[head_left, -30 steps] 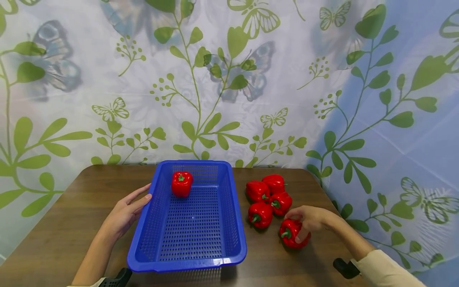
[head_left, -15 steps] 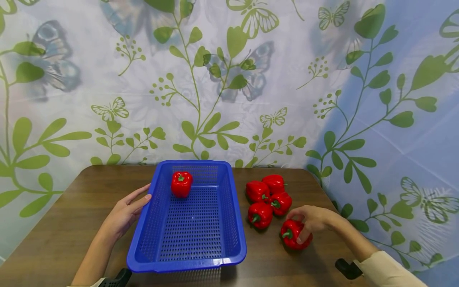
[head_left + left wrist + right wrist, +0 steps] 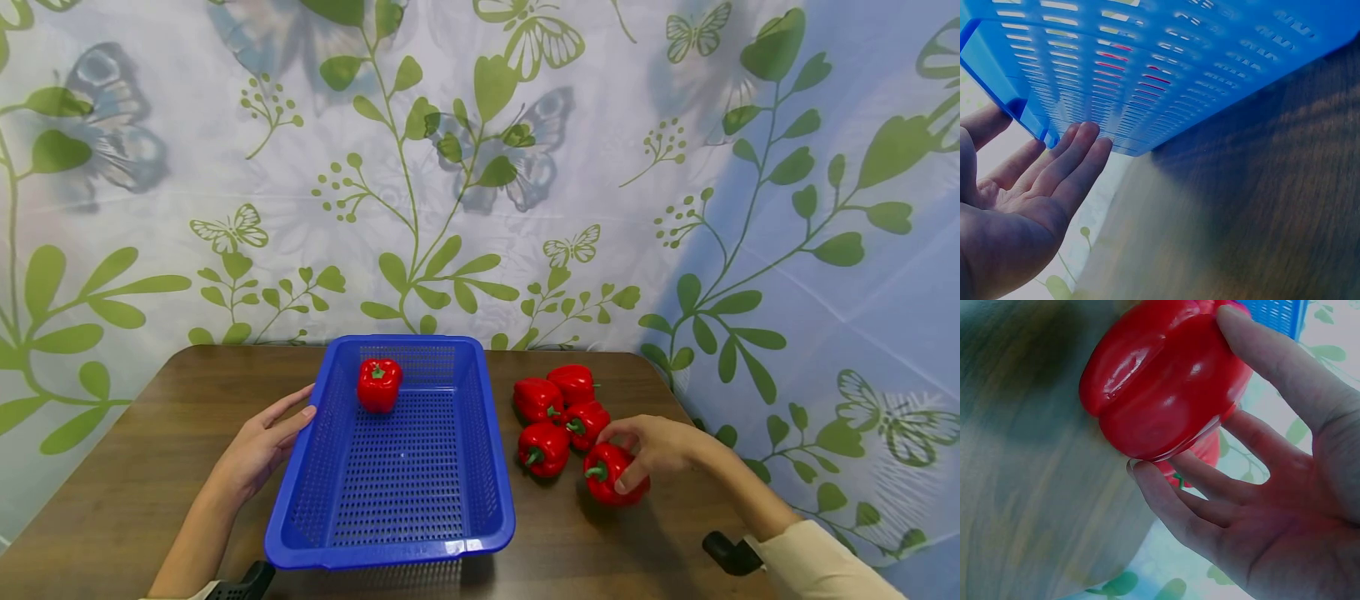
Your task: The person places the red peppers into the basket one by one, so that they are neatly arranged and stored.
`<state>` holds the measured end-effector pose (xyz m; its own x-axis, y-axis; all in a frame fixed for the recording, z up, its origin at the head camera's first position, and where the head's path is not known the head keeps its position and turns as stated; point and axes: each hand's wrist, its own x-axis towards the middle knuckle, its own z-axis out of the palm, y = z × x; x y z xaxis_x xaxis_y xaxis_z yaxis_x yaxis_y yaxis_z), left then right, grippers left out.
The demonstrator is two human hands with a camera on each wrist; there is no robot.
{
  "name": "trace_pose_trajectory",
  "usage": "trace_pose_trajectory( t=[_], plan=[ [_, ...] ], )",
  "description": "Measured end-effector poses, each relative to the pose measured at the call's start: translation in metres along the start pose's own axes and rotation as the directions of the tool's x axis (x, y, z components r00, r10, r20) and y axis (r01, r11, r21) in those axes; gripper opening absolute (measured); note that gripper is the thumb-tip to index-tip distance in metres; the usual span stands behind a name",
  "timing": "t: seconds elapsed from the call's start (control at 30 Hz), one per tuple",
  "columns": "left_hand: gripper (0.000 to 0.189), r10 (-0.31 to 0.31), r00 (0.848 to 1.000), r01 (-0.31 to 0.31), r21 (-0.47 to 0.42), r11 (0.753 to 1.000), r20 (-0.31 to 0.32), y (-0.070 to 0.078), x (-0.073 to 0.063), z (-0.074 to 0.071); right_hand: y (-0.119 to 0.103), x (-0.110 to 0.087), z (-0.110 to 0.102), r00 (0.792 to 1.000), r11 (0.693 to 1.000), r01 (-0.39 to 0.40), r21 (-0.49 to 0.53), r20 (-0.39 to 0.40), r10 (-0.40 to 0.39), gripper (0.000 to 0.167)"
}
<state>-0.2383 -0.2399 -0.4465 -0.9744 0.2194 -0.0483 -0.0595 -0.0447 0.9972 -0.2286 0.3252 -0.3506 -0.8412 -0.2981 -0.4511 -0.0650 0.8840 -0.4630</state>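
In the head view, my right hand (image 3: 660,450) grips a red bell pepper (image 3: 611,477) with a green stem, right of the basket. The right wrist view has thumb and fingers on opposite sides of this bell pepper (image 3: 1160,387), close over the table. My left hand (image 3: 262,437) rests at the left rim of a blue perforated plastic basket (image 3: 498,467). Its fingers are nearly straight, and its thumb lies on the rim. From the left wrist, the left hand (image 3: 1041,194) shows fingertips against the outer basket wall (image 3: 1166,69). Another red bell pepper (image 3: 378,387) stands inside the basket, back left.
Several red bell peppers (image 3: 543,450) lie clustered between the basket and my right hand. The brown wooden table (image 3: 210,375) ends at a patterned cloth backdrop (image 3: 450,167) behind and to the right. A black wrist device (image 3: 731,554) shows at the right sleeve.
My right hand and the bell pepper in it shift slightly right, then rise a little and move toward the cluster. My left hand and the basket stay in place.
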Motion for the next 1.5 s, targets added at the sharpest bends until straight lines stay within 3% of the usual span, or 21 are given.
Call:
trace_pose_trajectory(
  t=[0.53,0.97,1.5],
  plan=[
    [0.061,-0.003,1.000,0.003,-0.010,1.000,-0.011,0.001,0.000,0.001,-0.031,0.001,-0.027,0.991,0.990,0.091,-0.112,-0.085,-0.101,0.062],
    [0.064,-0.009,1.000,0.010,0.027,1.000,-0.018,0.003,-0.001,0.001,-0.068,0.010,-0.051,0.982,0.991,0.116,-0.071,-0.141,-0.126,0.065],
    [0.064,0.008,1.000,-0.007,0.035,0.999,-0.027,0.004,-0.002,0.003,-0.115,0.035,-0.056,0.972,0.982,0.178,-0.056,-0.147,-0.185,0.069]
  ],
)
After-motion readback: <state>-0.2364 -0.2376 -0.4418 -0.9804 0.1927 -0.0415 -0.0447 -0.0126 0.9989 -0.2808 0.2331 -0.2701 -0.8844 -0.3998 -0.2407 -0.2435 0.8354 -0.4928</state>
